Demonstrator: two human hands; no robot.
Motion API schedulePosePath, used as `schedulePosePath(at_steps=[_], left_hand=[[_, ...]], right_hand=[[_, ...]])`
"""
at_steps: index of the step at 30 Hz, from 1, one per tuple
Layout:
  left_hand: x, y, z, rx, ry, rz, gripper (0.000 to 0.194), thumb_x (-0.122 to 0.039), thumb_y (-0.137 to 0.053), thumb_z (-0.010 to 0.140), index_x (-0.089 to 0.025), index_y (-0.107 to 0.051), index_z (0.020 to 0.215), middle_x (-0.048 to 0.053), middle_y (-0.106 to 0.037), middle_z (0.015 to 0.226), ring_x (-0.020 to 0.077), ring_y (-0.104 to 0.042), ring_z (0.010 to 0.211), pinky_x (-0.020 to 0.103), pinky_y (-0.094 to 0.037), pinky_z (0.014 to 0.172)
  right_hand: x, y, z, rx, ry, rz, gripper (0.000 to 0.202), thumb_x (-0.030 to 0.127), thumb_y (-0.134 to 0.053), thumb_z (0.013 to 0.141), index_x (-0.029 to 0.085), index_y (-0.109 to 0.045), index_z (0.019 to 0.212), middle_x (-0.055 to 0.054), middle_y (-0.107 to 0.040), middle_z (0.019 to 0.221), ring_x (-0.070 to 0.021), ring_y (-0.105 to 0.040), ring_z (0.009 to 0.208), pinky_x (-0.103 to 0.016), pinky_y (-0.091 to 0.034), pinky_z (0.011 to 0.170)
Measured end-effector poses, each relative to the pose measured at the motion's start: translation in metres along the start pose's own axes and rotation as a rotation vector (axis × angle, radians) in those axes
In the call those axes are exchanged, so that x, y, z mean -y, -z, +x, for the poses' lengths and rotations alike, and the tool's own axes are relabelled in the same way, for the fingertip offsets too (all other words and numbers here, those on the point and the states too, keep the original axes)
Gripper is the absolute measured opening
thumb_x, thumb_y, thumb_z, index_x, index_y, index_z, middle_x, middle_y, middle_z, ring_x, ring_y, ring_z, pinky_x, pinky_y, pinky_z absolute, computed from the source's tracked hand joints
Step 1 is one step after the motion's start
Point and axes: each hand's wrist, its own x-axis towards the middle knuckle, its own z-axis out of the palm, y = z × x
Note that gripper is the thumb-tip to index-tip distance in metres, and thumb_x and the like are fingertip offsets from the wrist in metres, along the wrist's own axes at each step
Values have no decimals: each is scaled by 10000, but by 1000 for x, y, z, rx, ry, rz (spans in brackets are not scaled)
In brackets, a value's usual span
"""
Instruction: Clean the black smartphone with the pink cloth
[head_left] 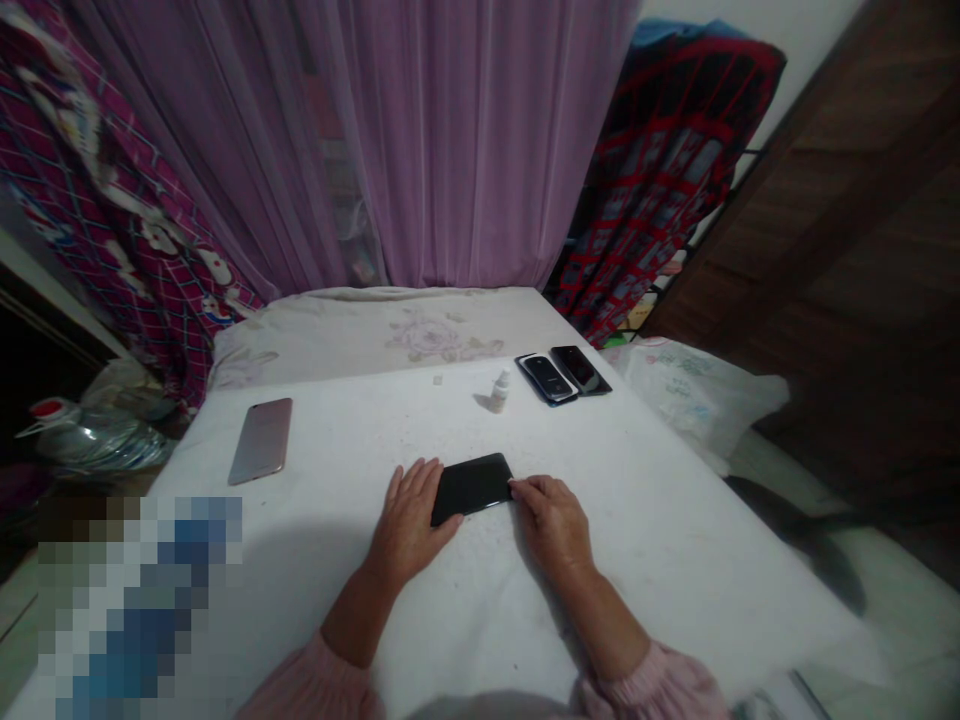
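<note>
A black phone (472, 486) lies on the white-covered table (337, 430), its dark face up. My left hand (409, 520) rests at the phone's left end, fingers spread over the edge and thumb along the near side. At the right end, my right hand (551, 520) has its fingers pinched together at the phone's corner, with a small pale bit at the fingertips that is too small to name. Beyond the phone stands a small white bottle (499, 391).
A rose-gold phone (261, 440) lies at the left. Toward the back right are several stacked phones (550, 378) (580, 370). A plastic bag (690, 385) hangs beside the right edge, and a large clear bottle (101, 435) stands off the left edge. Purple curtains hang behind.
</note>
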Motion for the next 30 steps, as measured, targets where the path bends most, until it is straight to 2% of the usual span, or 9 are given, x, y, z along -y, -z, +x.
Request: schedulePosePath(at_steps=[8, 13, 18, 24, 30], left_hand=[[1, -1, 0, -13, -11, -9, 639, -432, -542, 879, -150, -367, 1425, 159, -491, 1443, 316, -396, 1374, 542, -236, 1152], [2, -2, -1, -16, -20, -5, 663, -498, -534, 889, -165, -358, 1436, 154, -485, 1449, 317, -391, 1377, 543, -220, 1157], [1, 0, -1, -1, -6, 8, 632, -470, -528, 896, -143, -385, 1417, 158, -474, 1458, 317, -387, 1380, 544, -220, 1160], [1, -1, 0, 5, -3, -6, 636, -459, -526, 891, -158, -372, 1430, 150, -471, 1462, 316, -390, 1378, 547, -221, 1157], [0, -2, 0, -17, -9, -11, 637, -456, -513, 897, -171, -353, 1443, 151, -484, 1451, 310, -393, 1377, 541, -220, 1156]], right_hand=[[30, -4, -2, 54, 217, 87, 238, 148, -574, 877, 249, -732, 1025, -47, -682, 875, -169, -578, 809, -282, -419, 699], [18, -1, -1, 42, 137, 69, 242, 134, -579, 867, 254, -742, 1001, -43, -690, 885, -171, -580, 806, -286, -423, 708], [2, 2, -1, 15, 43, 24, 262, 121, -566, 856, 252, -750, 989, -45, -698, 899, -180, -588, 810, -286, -424, 699], [0, 2, 4, 32, -27, 6, 257, 134, -554, 848, 235, -758, 967, -50, -701, 891, -184, -601, 806, -295, -443, 704], [1, -5, 22, 87, -60, 49, 260, 123, -566, 834, 257, -764, 937, -31, -700, 863, -169, -607, 799, -274, -458, 708]])
